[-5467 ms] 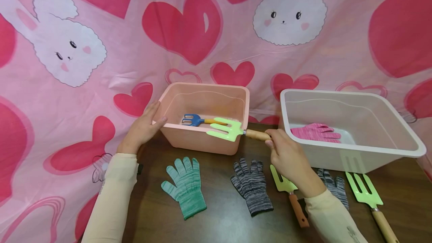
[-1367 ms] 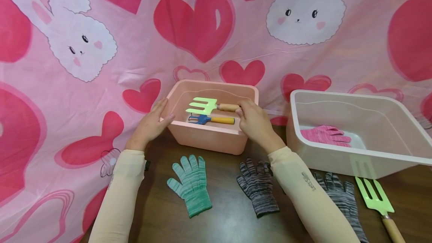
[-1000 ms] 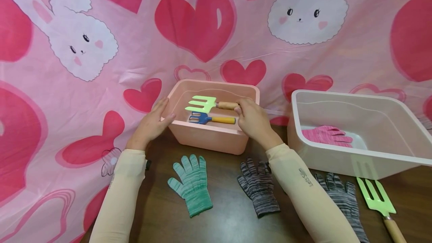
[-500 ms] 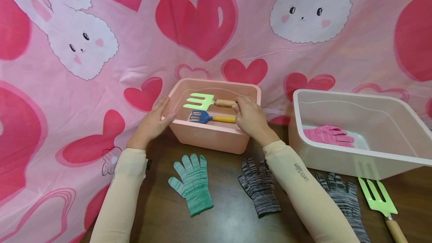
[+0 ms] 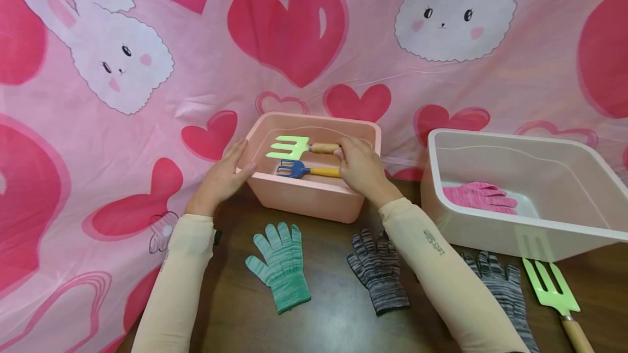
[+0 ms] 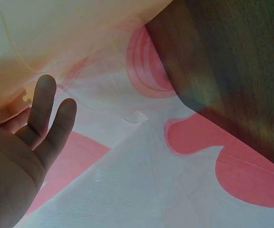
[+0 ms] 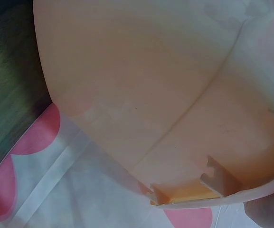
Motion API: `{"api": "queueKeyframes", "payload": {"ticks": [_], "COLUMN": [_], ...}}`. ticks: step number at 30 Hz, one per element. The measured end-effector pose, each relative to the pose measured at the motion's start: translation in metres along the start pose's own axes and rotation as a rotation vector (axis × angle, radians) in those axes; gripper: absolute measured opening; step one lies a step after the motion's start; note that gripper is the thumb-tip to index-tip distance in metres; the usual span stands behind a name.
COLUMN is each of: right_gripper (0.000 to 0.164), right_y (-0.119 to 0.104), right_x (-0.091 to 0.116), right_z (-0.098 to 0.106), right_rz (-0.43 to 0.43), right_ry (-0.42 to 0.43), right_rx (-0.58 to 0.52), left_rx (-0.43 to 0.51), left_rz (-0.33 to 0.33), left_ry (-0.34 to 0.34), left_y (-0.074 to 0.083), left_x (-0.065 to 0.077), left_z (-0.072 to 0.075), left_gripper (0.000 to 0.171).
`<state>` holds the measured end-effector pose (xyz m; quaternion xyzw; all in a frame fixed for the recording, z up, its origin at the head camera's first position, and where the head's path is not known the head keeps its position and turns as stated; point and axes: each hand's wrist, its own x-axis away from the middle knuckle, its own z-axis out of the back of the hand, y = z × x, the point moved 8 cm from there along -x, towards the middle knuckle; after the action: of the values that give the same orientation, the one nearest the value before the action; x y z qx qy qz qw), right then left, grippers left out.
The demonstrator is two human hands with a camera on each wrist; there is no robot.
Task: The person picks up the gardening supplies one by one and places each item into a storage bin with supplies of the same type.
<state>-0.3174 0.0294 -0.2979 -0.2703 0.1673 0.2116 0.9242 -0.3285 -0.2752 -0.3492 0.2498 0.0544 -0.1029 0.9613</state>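
My right hand pinches the wooden handle end of a light green hand fork inside the peach bin. The tines point left, level with the bin's inside. Just in front of it lies a blue hand fork, its yellow handle partly behind my right fingers. My left hand rests against the bin's left rim with the fingers extended and the thumb over the front corner. In the left wrist view, the fingers look loosely bent beside the bin wall. The right wrist view shows mostly bin wall, with a sliver of hand.
To the right stands a whitish bin holding a pink glove. On the table lie a green glove, a dark striped glove, a grey striped glove partly under my right forearm, and another green hand fork.
The green hand fork has gone from above the front rim, leftward and back, into the peach bin. A brown-handled fork on the table is now hidden by my forearm. My left hand stays put.
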Motion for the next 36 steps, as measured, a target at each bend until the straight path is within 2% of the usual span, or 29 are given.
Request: {"api": "queueKeyframes", "payload": {"ticks": [8, 16, 23, 36], "right_gripper": [0.025, 0.022, 0.020, 0.020], "right_y": [-0.001, -0.004, -0.002, -0.001], "right_x": [-0.004, -0.011, -0.016, -0.024], "right_z": [-0.001, -0.003, -0.006, -0.012], "right_rz": [-0.002, 0.046, 0.016, 0.004], "right_ry": [-0.005, 0.004, -0.018, -0.039], "right_rx": [0.007, 0.046, 0.029, 0.046], "left_rx": [-0.006, -0.010, -0.011, -0.011], "left_rz": [-0.009, -0.011, -0.011, -0.013], "left_ry": [-0.003, -0.006, -0.003, -0.005], "left_y": [0.001, 0.000, 0.000, -0.001], "left_x": [0.001, 0.000, 0.000, 0.000], "left_z": [0.000, -0.001, 0.000, -0.001], "left_gripper": [0.080, 0.081, 0.085, 0.081]}}
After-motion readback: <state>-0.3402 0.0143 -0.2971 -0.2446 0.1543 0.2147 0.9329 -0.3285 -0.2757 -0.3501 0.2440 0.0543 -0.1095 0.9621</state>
